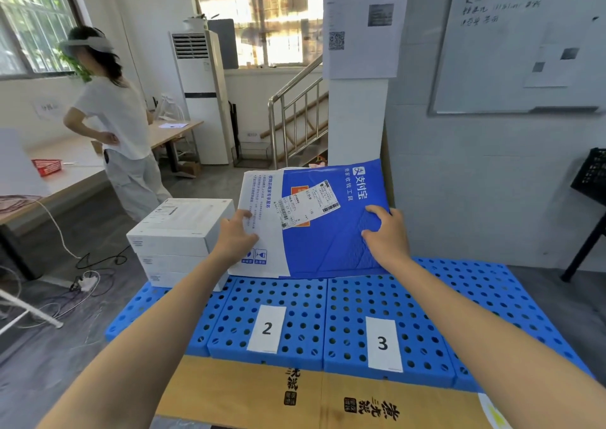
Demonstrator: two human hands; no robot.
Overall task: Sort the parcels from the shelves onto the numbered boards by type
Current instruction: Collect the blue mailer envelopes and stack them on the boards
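Observation:
A flat blue-and-white padded mailer with a white shipping label is tilted up above the far side of the blue perforated boards. My left hand holds its white left part and my right hand grips its blue right edge. Paper tags "2" and "3" lie on the boards in front of the mailer. A stack of three white boxes stands on the left board, beside the mailer.
Brown cardboard lies along the near edge of the boards. A person in white stands at the left by a long table. Cables trail on the floor at left. A black crate sits at the right; a white wall rises behind.

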